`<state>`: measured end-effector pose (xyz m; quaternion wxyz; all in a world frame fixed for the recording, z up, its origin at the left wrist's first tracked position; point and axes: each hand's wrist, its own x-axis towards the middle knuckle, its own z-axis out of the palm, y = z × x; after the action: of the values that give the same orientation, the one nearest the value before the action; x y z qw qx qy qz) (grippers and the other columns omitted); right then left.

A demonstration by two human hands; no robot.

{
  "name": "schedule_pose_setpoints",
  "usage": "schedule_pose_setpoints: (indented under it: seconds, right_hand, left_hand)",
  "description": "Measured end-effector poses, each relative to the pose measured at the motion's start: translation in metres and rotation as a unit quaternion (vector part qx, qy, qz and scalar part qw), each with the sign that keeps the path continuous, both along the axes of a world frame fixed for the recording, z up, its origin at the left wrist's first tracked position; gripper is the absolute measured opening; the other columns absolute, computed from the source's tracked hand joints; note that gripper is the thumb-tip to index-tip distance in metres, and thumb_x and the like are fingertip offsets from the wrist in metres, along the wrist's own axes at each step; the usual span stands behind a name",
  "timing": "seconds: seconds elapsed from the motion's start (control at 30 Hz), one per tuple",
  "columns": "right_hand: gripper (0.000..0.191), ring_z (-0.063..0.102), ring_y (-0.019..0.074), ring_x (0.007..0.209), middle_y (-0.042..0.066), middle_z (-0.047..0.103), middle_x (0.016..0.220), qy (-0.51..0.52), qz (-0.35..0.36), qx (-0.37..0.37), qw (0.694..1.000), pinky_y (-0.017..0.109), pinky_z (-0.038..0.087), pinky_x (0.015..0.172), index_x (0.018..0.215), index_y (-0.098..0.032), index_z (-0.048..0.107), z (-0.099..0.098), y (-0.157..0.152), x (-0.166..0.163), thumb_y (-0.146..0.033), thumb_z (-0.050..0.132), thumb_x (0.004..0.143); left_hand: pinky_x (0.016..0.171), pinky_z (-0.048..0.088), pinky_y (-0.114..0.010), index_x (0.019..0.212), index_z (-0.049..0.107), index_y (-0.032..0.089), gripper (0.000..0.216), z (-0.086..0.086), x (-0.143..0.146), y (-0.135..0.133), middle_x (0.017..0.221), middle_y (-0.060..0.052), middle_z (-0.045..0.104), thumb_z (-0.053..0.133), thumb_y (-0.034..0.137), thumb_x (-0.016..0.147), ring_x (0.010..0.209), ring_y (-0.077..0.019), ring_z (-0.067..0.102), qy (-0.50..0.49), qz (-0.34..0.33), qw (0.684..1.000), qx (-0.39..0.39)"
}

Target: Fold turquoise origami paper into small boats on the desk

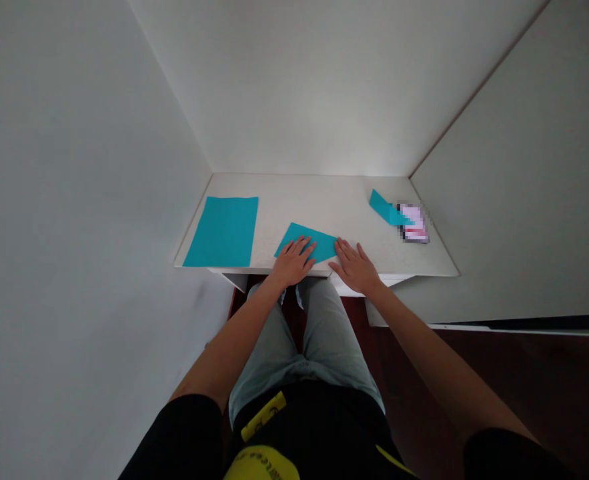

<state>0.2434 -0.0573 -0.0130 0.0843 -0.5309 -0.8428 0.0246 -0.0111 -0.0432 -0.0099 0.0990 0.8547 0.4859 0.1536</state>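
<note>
A folded teal paper [310,239] lies near the front edge of a small white table [319,200]. My left hand [294,261] rests flat on its near left part, fingers spread and open. My right hand [355,265] lies flat beside the paper's right corner, fingers stretched out, touching or almost touching the paper's edge. Neither hand grips anything.
A flat teal sheet [224,231] lies at the table's left end. Another folded teal piece [385,208] sits at the back right next to a blurred pink-and-white object [414,224]. White walls close in on the left, back and right. My legs are under the table.
</note>
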Motion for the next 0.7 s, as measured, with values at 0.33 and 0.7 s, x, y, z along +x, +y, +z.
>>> schedule_pose_setpoints:
  seconds: [0.33,0.7]
  right_hand:
    - [0.071,0.034,0.0355,0.163,0.023,0.031,0.175,0.025,-0.019,-0.019,0.999,0.063,0.031,0.131,0.169,-0.005,0.035,-0.008,0.012,-0.028,-0.047,0.021,0.114]
    - [0.080,0.027,0.0343,0.166,0.020,0.028,0.177,0.025,-0.035,-0.032,0.999,0.063,0.025,0.133,0.173,-0.009,0.025,-0.015,0.038,-0.012,-0.060,0.026,0.111]
  left_hand:
    - [0.123,0.039,-0.061,0.166,0.046,0.028,0.064,0.003,0.021,-0.011,0.174,-0.012,0.041,0.044,0.055,0.108,0.161,-0.0388,0.037,0.012,0.076,0.997,-0.025]
    - [0.125,0.039,-0.048,0.152,0.062,0.033,0.048,0.018,-0.052,-0.032,0.165,-0.005,0.055,0.051,0.031,0.106,0.156,-0.0244,0.047,0.016,-0.023,0.999,-0.030]
